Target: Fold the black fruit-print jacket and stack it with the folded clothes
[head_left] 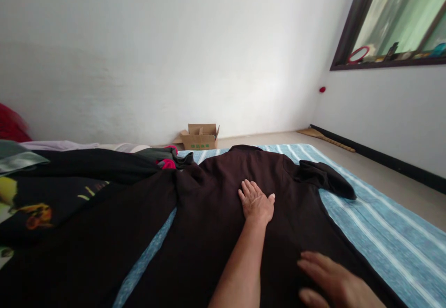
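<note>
A dark brown long-sleeved garment (223,233) lies spread out, its collar toward the wall. My left hand (257,202) rests flat on its upper middle, fingers spread and holding nothing. Lower right, my right hand (331,278) is over the garment's lower part, slightly blurred, with its fingers apart and nothing in them; whether it touches the cloth I cannot tell. One sleeve (327,178) is bent out to the right over the blue striped sheet (379,224). The other sleeve (139,215) stretches toward the lower left.
Other clothes, among them a black piece with a coloured print (62,201), are heaped at the left. An open cardboard box (200,138) stands by the wall. A broom (325,138) lies on the floor at the right, below a window (400,24).
</note>
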Demonstrator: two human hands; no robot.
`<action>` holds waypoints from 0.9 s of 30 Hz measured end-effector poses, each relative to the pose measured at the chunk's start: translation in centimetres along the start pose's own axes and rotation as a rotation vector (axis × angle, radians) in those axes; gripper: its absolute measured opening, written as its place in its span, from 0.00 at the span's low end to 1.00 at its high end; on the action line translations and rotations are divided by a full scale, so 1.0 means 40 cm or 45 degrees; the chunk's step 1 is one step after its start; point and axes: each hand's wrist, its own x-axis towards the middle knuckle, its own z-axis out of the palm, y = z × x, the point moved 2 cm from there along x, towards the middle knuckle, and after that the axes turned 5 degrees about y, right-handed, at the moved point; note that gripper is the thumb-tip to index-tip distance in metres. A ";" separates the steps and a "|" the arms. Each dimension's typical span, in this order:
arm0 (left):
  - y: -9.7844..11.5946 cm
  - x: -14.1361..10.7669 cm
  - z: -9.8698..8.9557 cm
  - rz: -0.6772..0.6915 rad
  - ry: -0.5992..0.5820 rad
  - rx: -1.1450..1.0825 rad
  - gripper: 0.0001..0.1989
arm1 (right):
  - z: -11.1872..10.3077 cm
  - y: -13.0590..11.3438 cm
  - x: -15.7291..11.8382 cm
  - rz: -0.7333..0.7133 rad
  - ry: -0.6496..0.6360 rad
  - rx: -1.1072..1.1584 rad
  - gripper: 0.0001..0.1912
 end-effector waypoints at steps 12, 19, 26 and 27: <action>0.002 -0.002 0.009 -0.004 -0.016 -0.068 0.41 | 0.270 0.354 0.588 0.758 0.210 0.225 0.12; 0.003 -0.005 0.009 0.010 -0.024 -0.097 0.40 | 0.355 0.418 0.605 0.890 0.127 0.048 0.13; 0.004 -0.008 0.004 0.015 -0.035 -0.112 0.40 | 0.378 0.434 0.615 0.906 0.051 -0.050 0.13; 0.004 -0.008 0.005 0.017 -0.037 -0.113 0.40 | 0.380 0.436 0.617 0.908 0.041 -0.061 0.13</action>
